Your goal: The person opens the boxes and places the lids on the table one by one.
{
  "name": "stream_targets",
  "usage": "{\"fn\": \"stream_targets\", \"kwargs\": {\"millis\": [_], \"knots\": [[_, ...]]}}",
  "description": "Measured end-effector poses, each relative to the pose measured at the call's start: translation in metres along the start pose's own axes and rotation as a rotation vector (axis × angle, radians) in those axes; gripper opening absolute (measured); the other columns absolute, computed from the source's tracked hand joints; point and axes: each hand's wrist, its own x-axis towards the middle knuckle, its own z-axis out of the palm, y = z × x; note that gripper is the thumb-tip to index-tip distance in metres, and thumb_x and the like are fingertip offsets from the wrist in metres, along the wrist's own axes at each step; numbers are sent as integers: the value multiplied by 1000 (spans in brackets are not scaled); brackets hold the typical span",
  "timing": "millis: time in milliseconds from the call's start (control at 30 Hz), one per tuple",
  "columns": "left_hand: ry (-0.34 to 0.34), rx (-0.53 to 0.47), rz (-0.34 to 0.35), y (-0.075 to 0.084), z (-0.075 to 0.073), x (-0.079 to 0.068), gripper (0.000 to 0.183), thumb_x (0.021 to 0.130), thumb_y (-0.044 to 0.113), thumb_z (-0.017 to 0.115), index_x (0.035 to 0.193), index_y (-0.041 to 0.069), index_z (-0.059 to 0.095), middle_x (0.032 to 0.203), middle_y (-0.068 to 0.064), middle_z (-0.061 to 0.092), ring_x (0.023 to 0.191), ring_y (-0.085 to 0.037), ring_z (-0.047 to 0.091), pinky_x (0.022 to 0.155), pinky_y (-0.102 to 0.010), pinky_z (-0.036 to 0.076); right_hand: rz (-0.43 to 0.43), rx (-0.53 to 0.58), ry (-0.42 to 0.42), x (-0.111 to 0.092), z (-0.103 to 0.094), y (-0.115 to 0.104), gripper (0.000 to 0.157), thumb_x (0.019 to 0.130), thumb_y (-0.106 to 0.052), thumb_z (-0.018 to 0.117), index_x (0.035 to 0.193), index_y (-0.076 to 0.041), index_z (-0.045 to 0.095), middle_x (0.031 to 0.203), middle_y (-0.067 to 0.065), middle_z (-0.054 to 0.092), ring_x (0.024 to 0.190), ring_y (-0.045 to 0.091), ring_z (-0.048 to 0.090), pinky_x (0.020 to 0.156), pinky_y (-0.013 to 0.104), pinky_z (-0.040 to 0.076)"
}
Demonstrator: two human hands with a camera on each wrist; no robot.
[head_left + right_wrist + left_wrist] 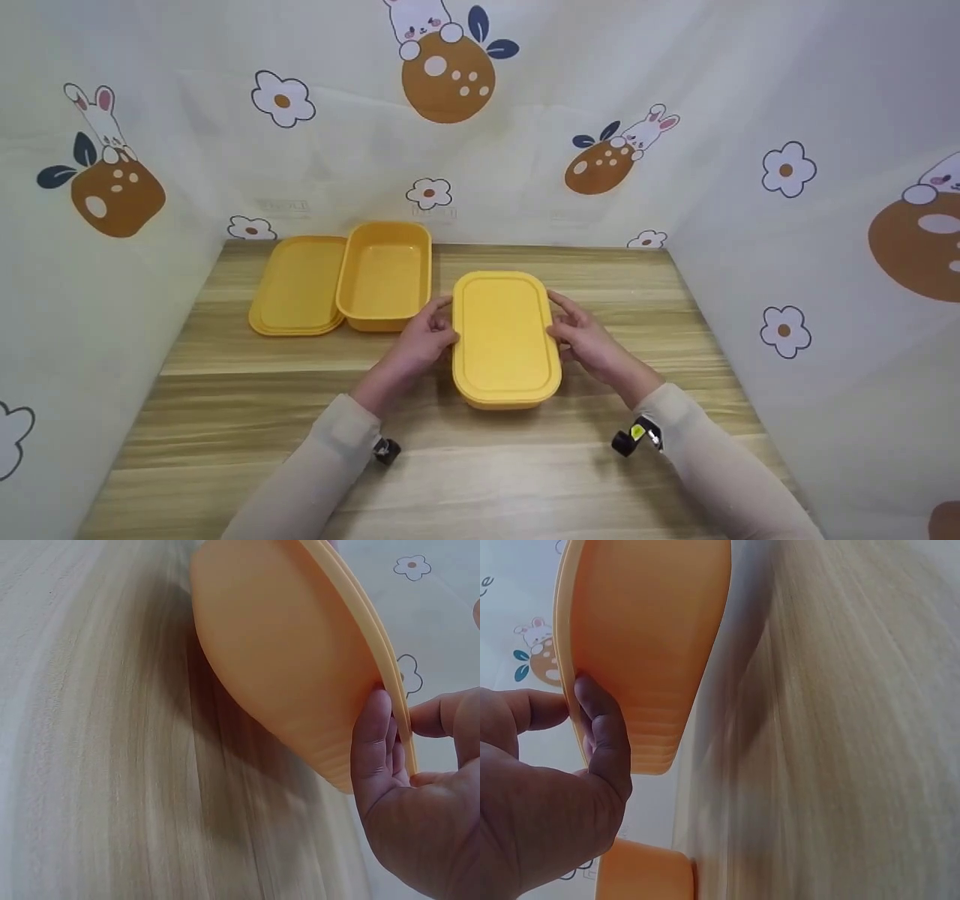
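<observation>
A yellow lunch box with its lid on is held between both hands near the middle of the table. My left hand grips its left rim, thumb and fingers on opposite sides of the rim in the left wrist view. On the opposite edge, my right hand pinches the rim likewise. Both wrist views show the box's underside raised off the wood, with a shadow below. What is inside the box is hidden by the lid.
Behind the left hand stands a second yellow box, uncovered. A loose yellow lid lies against its left side. The wooden table is bounded at the back and sides by patterned cloth walls.
</observation>
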Motion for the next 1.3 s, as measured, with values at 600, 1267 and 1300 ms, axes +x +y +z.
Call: {"fn": "stream_targets", "kwargs": {"millis": [600, 1267, 1300], "knots": [[-2, -31, -10, -9, 3, -1, 76, 96, -7, 62, 168, 8, 42, 100, -7, 52, 78, -23, 54, 66, -40, 51, 31, 66, -1, -5, 1, 9, 82, 105, -1, 62, 176, -20, 27, 119, 11, 62, 80, 16, 66, 60, 28, 57], [-15, -26, -38, -11, 3, -4, 77, 97, -5, 62, 168, 12, 42, 102, -7, 50, 81, -21, 55, 68, -39, 53, 42, 55, -4, -6, 0, 11, 81, 106, -3, 63, 176, -24, 29, 124, 13, 62, 80, 17, 67, 62, 29, 57], [-19, -24, -38, -11, 3, -4, 77, 96, -5, 62, 169, 11, 41, 102, -7, 51, 82, -21, 56, 68, -40, 54, 43, 55, -3, -6, 0, 12, 81, 106, -3, 63, 176, -24, 30, 123, 13, 62, 77, 17, 66, 62, 29, 56]]}}
